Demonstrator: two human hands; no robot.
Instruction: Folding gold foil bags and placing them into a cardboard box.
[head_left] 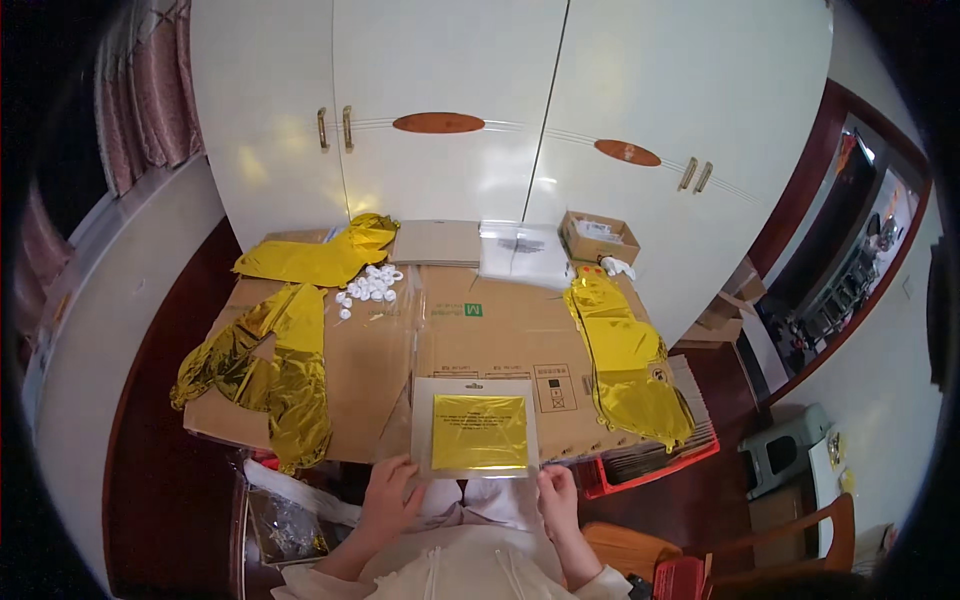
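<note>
As the left hand [392, 492] and right hand [558, 497] pinched its lower corners, the flat gold package [480, 430] sat just ahead of both, over the table [370, 365]. Handling it seemed the current step; the next move likely called for even grip. Gold foil shapes [302, 350] lay beyond either hand.

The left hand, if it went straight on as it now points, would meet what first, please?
Probably the clear package holding a gold sheet: the left hand points up and right toward its lower left corner, though contact is hard to judge.
</note>
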